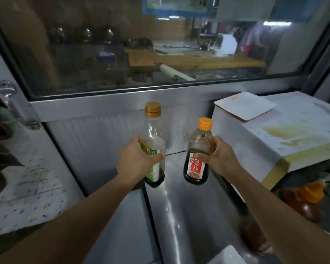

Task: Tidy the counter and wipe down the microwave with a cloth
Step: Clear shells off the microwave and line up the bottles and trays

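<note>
My left hand (136, 161) grips a tall clear bottle (155, 134) with a gold cap, a green and white label and a little dark liquid at the bottom. My right hand (216, 156) grips a shorter dark sauce bottle (197, 168) with an orange cap and a red label. Both bottles are upright, side by side over the steel counter (181, 210) near the back wall. The white microwave (286, 134) stands at the right, its top stained yellow. No cloth shows.
A white tray (246, 105) lies on the microwave top. An orange-capped bottle (307, 199) lies low at the right, behind my right forearm. A patterned cloth-covered surface (27, 197) is at the left. A glass window (151, 44) runs above the steel back panel.
</note>
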Motion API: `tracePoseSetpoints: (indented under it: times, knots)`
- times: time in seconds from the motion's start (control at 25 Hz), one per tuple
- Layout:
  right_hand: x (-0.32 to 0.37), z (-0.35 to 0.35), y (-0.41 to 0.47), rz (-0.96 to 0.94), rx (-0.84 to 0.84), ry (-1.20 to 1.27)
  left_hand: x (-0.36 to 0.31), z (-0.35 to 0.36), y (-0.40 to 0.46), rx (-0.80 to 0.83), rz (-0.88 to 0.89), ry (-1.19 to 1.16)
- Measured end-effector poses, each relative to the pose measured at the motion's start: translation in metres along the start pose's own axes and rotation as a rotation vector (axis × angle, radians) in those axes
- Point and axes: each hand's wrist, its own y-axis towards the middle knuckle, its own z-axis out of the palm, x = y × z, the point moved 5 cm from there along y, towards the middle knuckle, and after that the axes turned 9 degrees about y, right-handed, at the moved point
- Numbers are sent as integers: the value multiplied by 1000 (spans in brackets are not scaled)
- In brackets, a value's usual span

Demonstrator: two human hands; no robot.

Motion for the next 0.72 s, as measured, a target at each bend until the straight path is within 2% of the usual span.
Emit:
tracePoseSetpoints:
  times: [0.28, 0.48, 0.72]
  knots:
    - [-46, 14, 56, 113, -71, 14, 10, 41, 64, 43, 18, -55]
    - [-83, 22, 106, 152, -85, 49, 19, 81, 96, 23, -34, -67]
    - [-111, 31, 155, 98, -62, 91, 26, 120, 118, -39, -28, -48]
